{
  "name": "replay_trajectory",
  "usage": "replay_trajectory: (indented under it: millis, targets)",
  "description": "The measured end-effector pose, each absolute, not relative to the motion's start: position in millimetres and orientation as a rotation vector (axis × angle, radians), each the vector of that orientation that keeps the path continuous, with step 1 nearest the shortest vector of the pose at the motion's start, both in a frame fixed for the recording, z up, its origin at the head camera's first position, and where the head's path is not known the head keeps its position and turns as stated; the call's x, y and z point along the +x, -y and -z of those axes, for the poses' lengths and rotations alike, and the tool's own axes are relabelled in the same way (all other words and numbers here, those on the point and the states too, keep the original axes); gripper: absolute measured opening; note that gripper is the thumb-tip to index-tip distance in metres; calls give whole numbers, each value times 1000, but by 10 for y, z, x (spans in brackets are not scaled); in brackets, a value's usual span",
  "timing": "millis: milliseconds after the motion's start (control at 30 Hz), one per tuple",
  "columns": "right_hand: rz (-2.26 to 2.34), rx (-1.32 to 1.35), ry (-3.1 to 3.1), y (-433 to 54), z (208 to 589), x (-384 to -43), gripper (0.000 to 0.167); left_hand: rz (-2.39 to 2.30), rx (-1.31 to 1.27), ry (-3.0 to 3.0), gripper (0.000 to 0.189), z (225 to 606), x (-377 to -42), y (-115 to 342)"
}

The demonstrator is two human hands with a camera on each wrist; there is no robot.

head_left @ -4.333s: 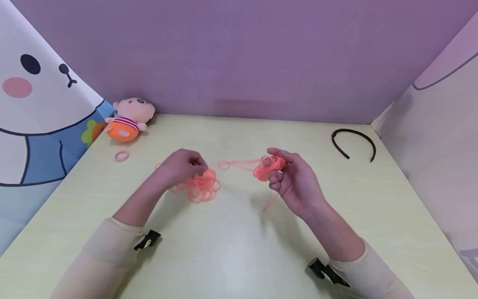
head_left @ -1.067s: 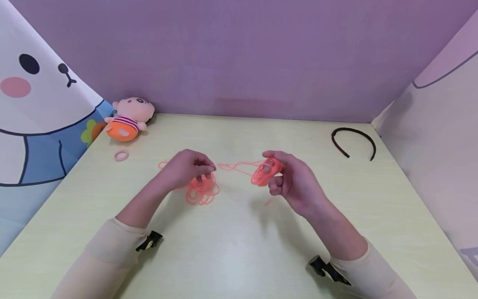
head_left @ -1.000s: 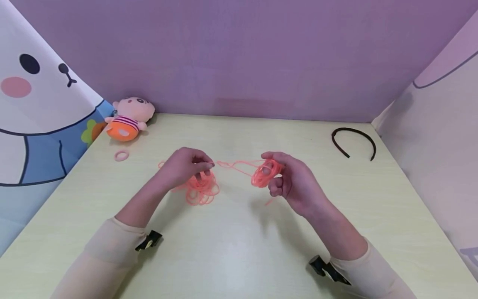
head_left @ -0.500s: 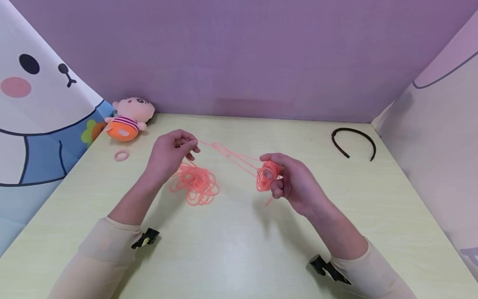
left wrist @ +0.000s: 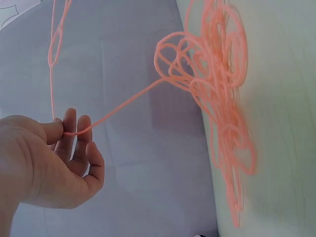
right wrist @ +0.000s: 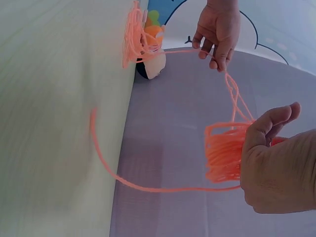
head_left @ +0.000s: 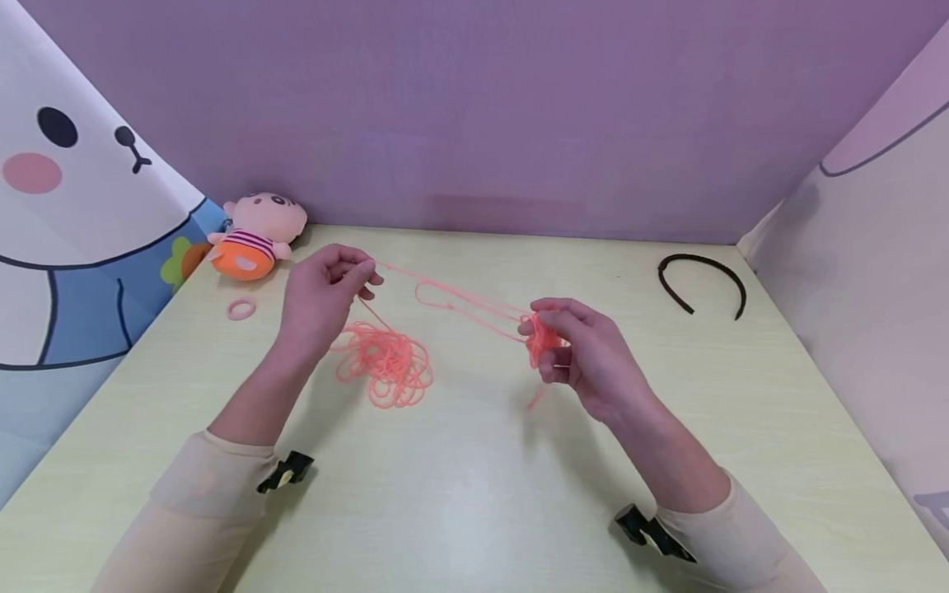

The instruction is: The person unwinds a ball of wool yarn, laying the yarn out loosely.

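My left hand (head_left: 319, 292) pinches a strand of coral-pink cord between thumb and fingers, raised above the table. From that pinch one strand slopes down to a loose tangled pile of cord (head_left: 389, 366) on the table. Another strand, with a long thin loop (head_left: 474, 305) in it, stretches across to my right hand (head_left: 593, 354). A wound bundle of the same cord (right wrist: 222, 153) is gripped in the right hand's curled fingers. Its free tail (right wrist: 148, 189) hangs below that hand, curving in the right wrist view.
A plush doll (head_left: 255, 235) in orange shorts sits at the back left of the table (head_left: 474, 478). In front of it lies a pink ring-shaped band (head_left: 240, 309). At the back right lies a black headband (head_left: 700, 284). A purple wall (head_left: 489, 115) stands behind.
My left hand has moved up, back and left, drawing a strand out of the pile and lengthening the cord between the hands. The right hand's fingers have closed further over the bundle.
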State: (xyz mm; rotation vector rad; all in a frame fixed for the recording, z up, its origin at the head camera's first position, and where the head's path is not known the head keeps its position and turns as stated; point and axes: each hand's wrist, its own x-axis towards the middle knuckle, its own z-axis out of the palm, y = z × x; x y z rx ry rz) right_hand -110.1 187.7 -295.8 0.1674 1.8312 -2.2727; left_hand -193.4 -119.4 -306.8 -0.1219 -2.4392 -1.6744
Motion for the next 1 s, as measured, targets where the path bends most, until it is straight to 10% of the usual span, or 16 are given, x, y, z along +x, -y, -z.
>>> replay_trajectory:
  millis: [633,1000]
  targets:
    - [2438,270,-1742,-1877,2957,-1111,25,1571,10,2609,24,3048,-1959,1299]
    - [2472,193,-1692,-1848,2955,-1081,20,851,-357,3194,29,3184,-1971,1243]
